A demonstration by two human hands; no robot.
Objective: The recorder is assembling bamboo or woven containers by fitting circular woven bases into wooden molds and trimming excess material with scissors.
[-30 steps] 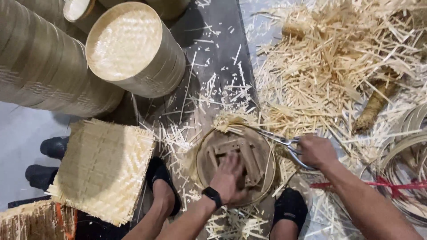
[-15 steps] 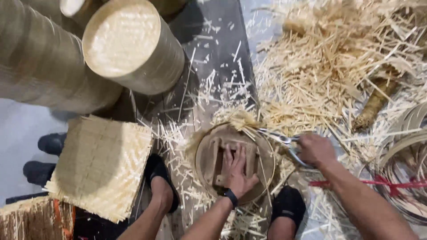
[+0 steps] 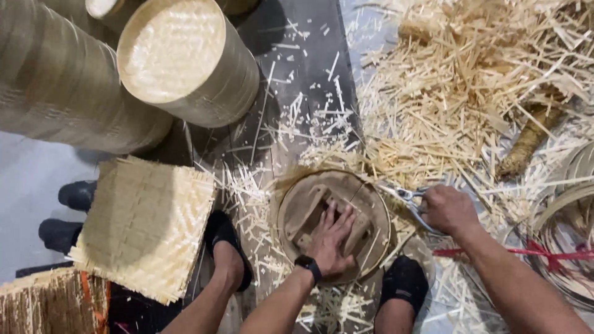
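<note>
Round form: I see a disc-shaped wooden template [image 3: 334, 224] lying on the floor between the person's feet, its top built of flat, worn slats inside a thin bent rim.
Woven edge: a frayed fringe of pale bamboo weave [image 3: 322, 162] sticks out past the disc's far rim.
Left hand: the left hand [image 3: 332, 241] presses flat on the slats, fingers spread, holding nothing; a dark watch [image 3: 309, 265] circles the wrist.
Right hand: the right hand [image 3: 447, 209] is closed around the handles of metal shears [image 3: 403, 196], whose blades reach the disc's right edge; I cannot tell how wide the blades stand.
Offcuts: a loose, splintery heap of straw-coloured bamboo strips [image 3: 470, 86] spreads to the right and trails over the dark floor [image 3: 297, 74].
Mats: a stack of square woven mats [image 3: 145, 226], rough at the edges, sits left of the person's leg.
Steamers: smooth cylindrical bamboo baskets [image 3: 185, 59] stand stacked at upper left.
Hoops: coiled bamboo rings [image 3: 578, 192] with a red tie [image 3: 538, 252] lie at far right.
</note>
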